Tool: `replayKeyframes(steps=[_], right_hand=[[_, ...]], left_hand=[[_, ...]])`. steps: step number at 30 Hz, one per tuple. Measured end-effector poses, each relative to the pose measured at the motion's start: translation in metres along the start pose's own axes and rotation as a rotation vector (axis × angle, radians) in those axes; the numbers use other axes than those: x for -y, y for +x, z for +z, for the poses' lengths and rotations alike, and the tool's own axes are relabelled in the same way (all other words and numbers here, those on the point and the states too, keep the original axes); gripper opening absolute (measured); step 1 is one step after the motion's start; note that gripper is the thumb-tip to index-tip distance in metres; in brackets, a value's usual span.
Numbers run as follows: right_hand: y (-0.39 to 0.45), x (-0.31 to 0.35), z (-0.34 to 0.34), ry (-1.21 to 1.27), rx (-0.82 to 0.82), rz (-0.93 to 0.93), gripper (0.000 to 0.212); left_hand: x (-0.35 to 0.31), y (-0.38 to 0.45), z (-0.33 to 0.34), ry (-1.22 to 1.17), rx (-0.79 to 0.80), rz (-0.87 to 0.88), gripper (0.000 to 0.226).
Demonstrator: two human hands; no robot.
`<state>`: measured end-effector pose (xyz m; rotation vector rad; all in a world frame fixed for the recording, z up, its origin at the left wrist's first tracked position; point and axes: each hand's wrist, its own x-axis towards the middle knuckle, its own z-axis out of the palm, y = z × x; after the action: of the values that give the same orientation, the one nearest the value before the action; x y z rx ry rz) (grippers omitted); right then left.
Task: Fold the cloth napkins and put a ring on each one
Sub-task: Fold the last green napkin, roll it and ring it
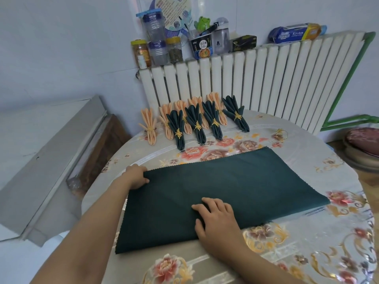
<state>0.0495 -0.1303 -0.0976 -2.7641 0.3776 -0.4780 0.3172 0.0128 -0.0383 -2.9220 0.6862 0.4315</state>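
A dark green cloth napkin [256, 181] lies flat on the round table [307, 253], folded into a long rectangle. My left hand [136, 176] grips its far left corner, fingers curled under the edge. Flat on the cloth near its front edge, my right hand [215, 219] presses down with spread fingers. A loose gold ring [281, 133] lies on the table at the far right. Along the back stand several folded napkins, peach [149, 126] and dark green [178, 130], each with a gold ring around it.
A white radiator [266, 78] runs behind the table, with jars, bottles and boxes on top. A grey slanted board [51, 156] leans at the left. A stool with a red cushion [363, 140] stands at the right edge.
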Motion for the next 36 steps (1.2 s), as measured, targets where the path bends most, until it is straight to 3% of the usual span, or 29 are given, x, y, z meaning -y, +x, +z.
replayKeyframes(steps=[5,9,13,18,22,24,26,27,30,32,36], right_hand=[[0.000,-0.001,-0.003,0.021,0.004,-0.008,0.038],[0.004,-0.007,-0.010,0.224,0.034,-0.013,0.047],[0.002,-0.011,-0.016,0.477,-0.046,0.045,0.036],[-0.001,-0.004,-0.024,0.673,-0.015,0.128,0.036],[0.000,-0.003,-0.025,0.615,0.023,0.120,0.028],[0.001,-0.003,-0.022,0.530,0.031,0.120,0.035],[0.003,-0.005,-0.020,0.479,0.025,0.116,0.032],[0.001,-0.006,-0.019,0.480,0.023,0.120,0.027],[0.001,-0.009,-0.019,0.486,0.018,0.118,0.009],[0.001,-0.009,-0.018,0.496,0.017,0.116,0.006],[0.003,-0.009,-0.016,0.489,0.008,0.110,0.015]], left_hand=[[-0.015,-0.026,0.000,-0.045,-0.135,0.069,0.024],[-0.036,-0.066,-0.013,-0.078,-0.183,0.149,0.016],[-0.065,-0.114,-0.015,-0.211,-0.131,0.234,0.023],[-0.104,-0.149,0.019,-0.436,-0.102,0.322,0.054],[-0.117,-0.161,0.045,-0.774,-0.048,0.284,0.059],[-0.112,-0.166,0.047,-1.071,-0.005,0.266,0.048],[-0.102,-0.169,0.045,-1.248,-0.080,0.245,0.031],[-0.094,-0.171,0.047,-1.181,-0.190,0.221,0.025],[-0.069,-0.171,0.056,-0.630,-0.492,0.151,0.030],[-0.059,-0.172,0.065,-0.418,-0.450,0.143,0.038],[-0.062,-0.176,0.082,-0.251,-0.238,0.142,0.051]])
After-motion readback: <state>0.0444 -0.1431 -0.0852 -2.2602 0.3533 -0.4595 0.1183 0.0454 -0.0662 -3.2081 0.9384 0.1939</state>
